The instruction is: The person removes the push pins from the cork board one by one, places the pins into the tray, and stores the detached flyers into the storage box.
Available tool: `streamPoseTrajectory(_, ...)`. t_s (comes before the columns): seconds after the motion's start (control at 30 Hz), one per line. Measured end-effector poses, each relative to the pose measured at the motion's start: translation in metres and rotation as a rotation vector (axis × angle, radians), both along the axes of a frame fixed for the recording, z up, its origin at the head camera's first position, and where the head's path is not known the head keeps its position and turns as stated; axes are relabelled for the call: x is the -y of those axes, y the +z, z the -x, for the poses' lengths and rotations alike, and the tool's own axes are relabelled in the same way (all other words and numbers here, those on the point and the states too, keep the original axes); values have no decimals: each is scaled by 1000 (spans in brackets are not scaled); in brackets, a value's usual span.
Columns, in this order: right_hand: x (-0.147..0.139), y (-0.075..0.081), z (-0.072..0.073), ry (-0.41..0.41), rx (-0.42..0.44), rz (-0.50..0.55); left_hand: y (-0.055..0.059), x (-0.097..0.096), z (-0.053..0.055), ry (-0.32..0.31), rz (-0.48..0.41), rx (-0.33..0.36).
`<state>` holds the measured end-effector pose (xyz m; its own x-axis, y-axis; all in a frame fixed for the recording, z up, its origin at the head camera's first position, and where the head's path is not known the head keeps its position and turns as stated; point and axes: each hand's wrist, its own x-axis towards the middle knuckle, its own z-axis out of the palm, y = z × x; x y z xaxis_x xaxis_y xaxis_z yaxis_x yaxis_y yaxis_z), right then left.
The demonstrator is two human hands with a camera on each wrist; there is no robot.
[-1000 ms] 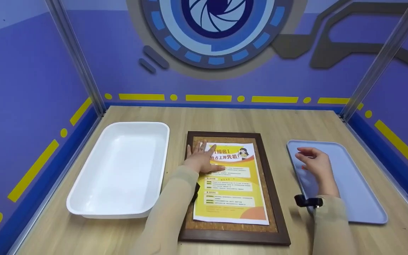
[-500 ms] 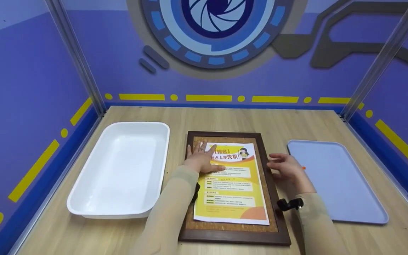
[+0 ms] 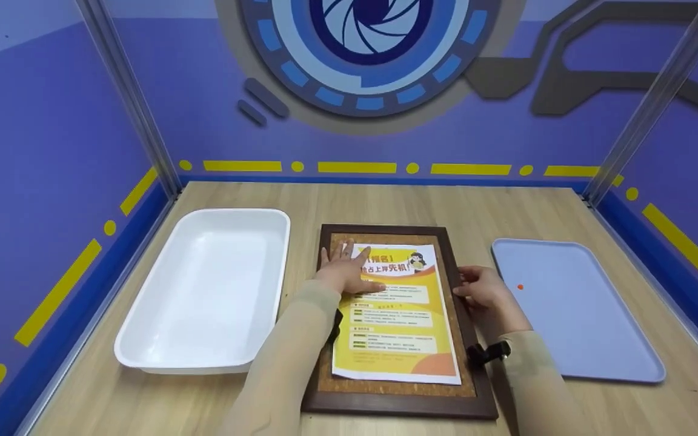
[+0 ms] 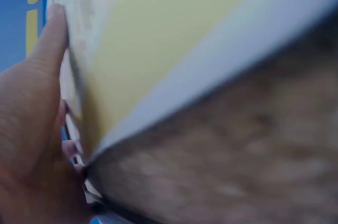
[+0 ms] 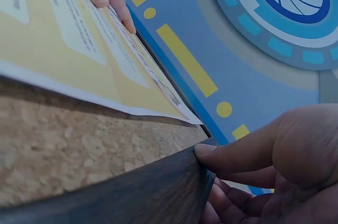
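Observation:
A yellow-and-white printed poster (image 3: 397, 339) lies on a cork board (image 3: 385, 389) with a dark brown wooden frame. My left hand (image 3: 346, 272) rests on the poster's upper left with fingers spread, over part of its heading. In the left wrist view, the thumb (image 4: 50, 44) lies along the sheet. At the board's right side, my right hand (image 3: 483, 287) grips the frame (image 5: 174, 182). Its thumb (image 5: 232, 155) is on the frame's top face, with the other fingers curled at the outer side, partly hidden.
A deep white tub (image 3: 203, 290) stands left of the board. To the right lies a shallow light-blue tray (image 3: 585, 321) with a small orange dot (image 3: 520, 287), too small to identify. Purple printed walls (image 3: 355, 145) enclose the wooden table (image 3: 397, 203).
My right hand has moved left from above the blue tray to the board's right edge, and its fingers have closed on the frame. The left hand keeps its place on the poster.

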<state>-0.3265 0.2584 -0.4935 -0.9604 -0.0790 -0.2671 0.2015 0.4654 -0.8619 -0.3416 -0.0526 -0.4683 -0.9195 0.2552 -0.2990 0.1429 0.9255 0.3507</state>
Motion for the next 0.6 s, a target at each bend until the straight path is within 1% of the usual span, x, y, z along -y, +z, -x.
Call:
streamPoseTrajectory(0.1,1,0,0,-7,18,-28,7,3,2,-14,14,48)
streamPoseTrajectory(0.17,0,1,0,-9,28,-33,11,6,4,-19,-1,84)
streamPoseTrajectory(0.23,0,2,1,-9,40,-36,12,8,5,-11,-28,102)
streamPoseTrajectory(0.33,-1,2,3,-13,63,-34,11,6,4,52,-90,110)
streamPoseTrajectory(0.43,-2,3,4,-16,81,-33,9,0,-5,145,-143,80)
streamPoseTrajectory(0.5,-3,3,4,-12,86,-31,6,-5,-12,205,-178,52)
streamPoseTrajectory(0.6,-4,3,3,-5,65,-20,2,-10,-25,258,-229,-20)
